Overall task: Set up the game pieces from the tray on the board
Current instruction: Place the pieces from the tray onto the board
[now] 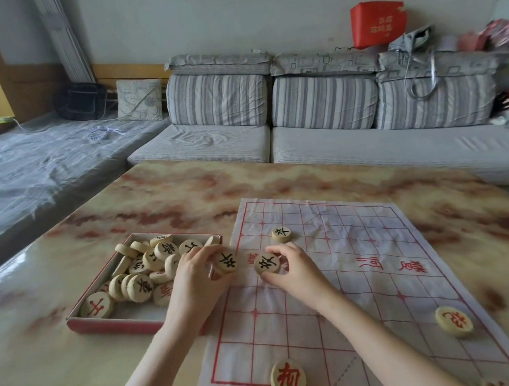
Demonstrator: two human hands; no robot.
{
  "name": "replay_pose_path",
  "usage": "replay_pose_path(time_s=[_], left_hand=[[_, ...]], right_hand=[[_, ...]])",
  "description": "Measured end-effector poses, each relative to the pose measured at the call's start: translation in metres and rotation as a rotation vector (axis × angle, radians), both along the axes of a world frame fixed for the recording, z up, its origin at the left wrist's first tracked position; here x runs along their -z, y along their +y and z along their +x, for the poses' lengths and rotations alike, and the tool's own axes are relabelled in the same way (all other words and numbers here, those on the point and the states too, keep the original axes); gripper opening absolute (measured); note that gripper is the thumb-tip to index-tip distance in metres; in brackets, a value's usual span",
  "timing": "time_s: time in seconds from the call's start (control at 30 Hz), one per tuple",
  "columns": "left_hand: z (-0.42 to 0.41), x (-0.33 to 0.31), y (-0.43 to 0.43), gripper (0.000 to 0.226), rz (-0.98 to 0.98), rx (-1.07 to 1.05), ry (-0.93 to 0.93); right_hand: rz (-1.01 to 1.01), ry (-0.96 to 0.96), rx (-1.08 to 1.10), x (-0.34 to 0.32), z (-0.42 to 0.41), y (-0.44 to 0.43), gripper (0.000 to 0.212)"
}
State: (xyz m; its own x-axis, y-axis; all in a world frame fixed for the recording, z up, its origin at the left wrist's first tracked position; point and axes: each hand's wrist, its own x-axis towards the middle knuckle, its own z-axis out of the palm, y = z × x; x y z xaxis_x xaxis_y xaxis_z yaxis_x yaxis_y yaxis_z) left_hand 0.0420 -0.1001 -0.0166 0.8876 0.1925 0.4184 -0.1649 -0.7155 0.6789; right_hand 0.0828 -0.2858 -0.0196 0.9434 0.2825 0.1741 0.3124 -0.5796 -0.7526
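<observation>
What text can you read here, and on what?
"卒", black, upside down: far piece.
"楚河", red, upside down: board.
Left-held piece, right-held piece: matching black character, unsure.
Red bag: white characters, blurred.
Tray pieces, near piece: characters unsure.

Marble-patterned table (184,194) in foreground. Grey corner sofa (368,149) behind it, striped back cushions (216,99) upright against a pale wall (212,15). Red box (378,22) atop the sofa back. Soft, even light.
</observation>
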Motion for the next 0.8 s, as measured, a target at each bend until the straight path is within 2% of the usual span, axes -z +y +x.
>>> replay_pose_path(time_s=[0.4, 0.8], left_hand=[[0.064, -0.003, -0.136, 0.05, -0.079, 0.284, 0.114], [0.124, 0.016, -0.242, 0.049, -0.093, 0.358, 0.28]], right_hand=[[0.007, 0.051, 0.316, 0.001, 0.022, -0.153, 0.051], [0.066, 0.054, 0.482, 0.023, 0.062, -0.247, 0.049]])
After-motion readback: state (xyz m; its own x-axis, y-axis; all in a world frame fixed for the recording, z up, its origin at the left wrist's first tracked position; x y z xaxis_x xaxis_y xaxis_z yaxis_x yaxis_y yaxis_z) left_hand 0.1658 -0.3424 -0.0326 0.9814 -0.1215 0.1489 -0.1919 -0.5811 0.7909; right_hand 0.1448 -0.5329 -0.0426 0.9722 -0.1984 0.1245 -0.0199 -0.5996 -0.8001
